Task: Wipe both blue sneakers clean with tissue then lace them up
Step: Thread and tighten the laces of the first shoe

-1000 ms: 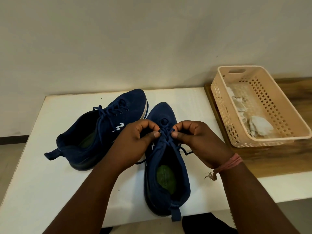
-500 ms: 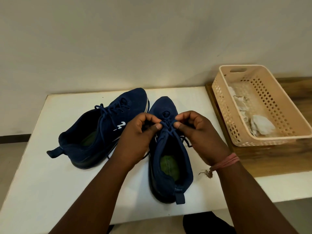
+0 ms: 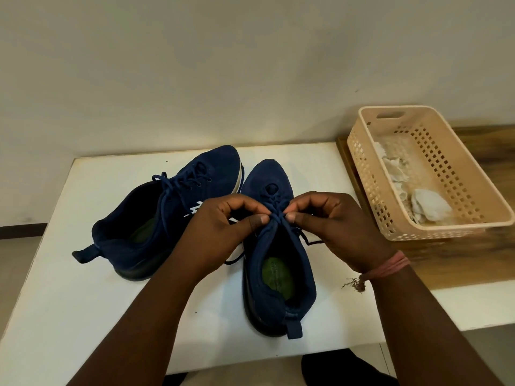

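The near sneaker [image 3: 278,246] stands on the white tabletop [image 3: 69,302], heel toward the viewer, and its lace [image 3: 274,215] is pinched at the top of the tongue by both hands. The left hand [image 3: 223,227] and the right hand [image 3: 331,224] are brought close together, thumbs and curled fingers clamped on the lace from either side. A loose lace end is seen trailing on the tabletop by each side of the shoe. The lace is judged thin, soft and limp, so it is best taken near its ends with fingertips; the shoe itself looks light and pliable in the upper, and could be steadied at the collar. The second sneaker [image 3: 167,213] lies just beside it to the left, tipped on its side, apparently already laced. A perforated basket [image 3: 473,196] holding crumpled tissue [image 3: 429,207] rests on a wooden surface [image 3: 459,260] at the right. A plain pale wall [image 3: 250,65] is behind.
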